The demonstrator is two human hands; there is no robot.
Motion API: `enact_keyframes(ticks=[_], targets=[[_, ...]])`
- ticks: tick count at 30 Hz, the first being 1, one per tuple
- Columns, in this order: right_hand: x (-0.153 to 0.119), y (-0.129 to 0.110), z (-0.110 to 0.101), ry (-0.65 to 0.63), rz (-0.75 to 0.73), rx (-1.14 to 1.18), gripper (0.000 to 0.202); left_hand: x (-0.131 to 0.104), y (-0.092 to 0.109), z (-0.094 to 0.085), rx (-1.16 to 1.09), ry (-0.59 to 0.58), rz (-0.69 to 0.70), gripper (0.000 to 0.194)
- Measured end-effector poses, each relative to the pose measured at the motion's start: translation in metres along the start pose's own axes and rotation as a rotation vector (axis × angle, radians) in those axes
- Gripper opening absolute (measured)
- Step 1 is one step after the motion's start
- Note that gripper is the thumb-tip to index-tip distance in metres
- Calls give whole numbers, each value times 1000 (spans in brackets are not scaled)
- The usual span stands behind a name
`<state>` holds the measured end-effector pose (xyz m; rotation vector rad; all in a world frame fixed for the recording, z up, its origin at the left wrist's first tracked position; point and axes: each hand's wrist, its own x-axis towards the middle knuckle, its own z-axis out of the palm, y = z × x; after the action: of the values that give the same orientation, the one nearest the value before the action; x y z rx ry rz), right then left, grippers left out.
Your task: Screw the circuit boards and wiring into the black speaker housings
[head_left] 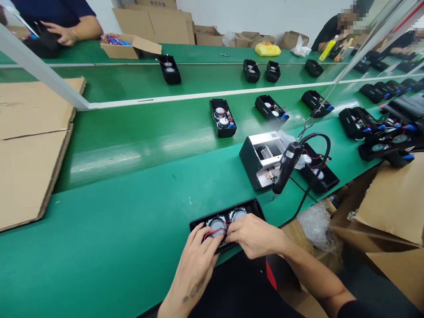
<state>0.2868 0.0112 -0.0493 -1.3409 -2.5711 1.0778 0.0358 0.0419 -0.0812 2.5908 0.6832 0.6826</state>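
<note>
A black speaker box [260,207] lies open side up at the bench's near edge, with two round speaker drivers [217,225] inside. Red and black wires [215,232] run across the left driver. My left hand [200,251] grips the box at its left end, fingers bent over the rim and onto the left driver beside the wires. Between the drivers, my right hand [255,234] is closed in a pinch on the wires; its fingertips are partly hidden.
An electric screwdriver [287,168] hangs right of the box, before a silver-and-black screw feeder [261,159]. Another open speaker box [319,176] lies behind it. Several more stand on the green conveyor [142,128]. Cardboard [29,145] lies left; a carton [391,203] stands right. Co-workers sit opposite.
</note>
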Motion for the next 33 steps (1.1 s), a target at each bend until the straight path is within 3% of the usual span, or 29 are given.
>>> enact_keyframes(ticks=[5, 10, 13, 16, 19, 21, 25, 33], targets=[[-1, -9, 4, 22, 116, 64, 30, 3, -2, -5, -35, 7, 4, 24], [5, -22, 8, 27, 248, -37, 29, 6, -17, -10, -93, -96, -28, 18], [20, -22, -13, -39, 272, -71, 31, 22, -36, -18, -231, -194, -116, 25], [40, -13, -48, -67, 293, 43, 38, 50, -52, -28, -447, -328, -339, 47], [56, -3, -78, -136, 288, 146, 36, 75, -58, -37, -538, -441, -520, 56], [60, 0, -87, -169, 289, 124, 37, 85, -59, -41, -542, -489, -595, 56], [58, -5, -84, -142, 337, -19, 58, 92, -59, -45, -507, -496, -626, 57], [59, -2, -71, -141, 323, -42, 54, 92, -65, -42, -485, -515, -630, 57]])
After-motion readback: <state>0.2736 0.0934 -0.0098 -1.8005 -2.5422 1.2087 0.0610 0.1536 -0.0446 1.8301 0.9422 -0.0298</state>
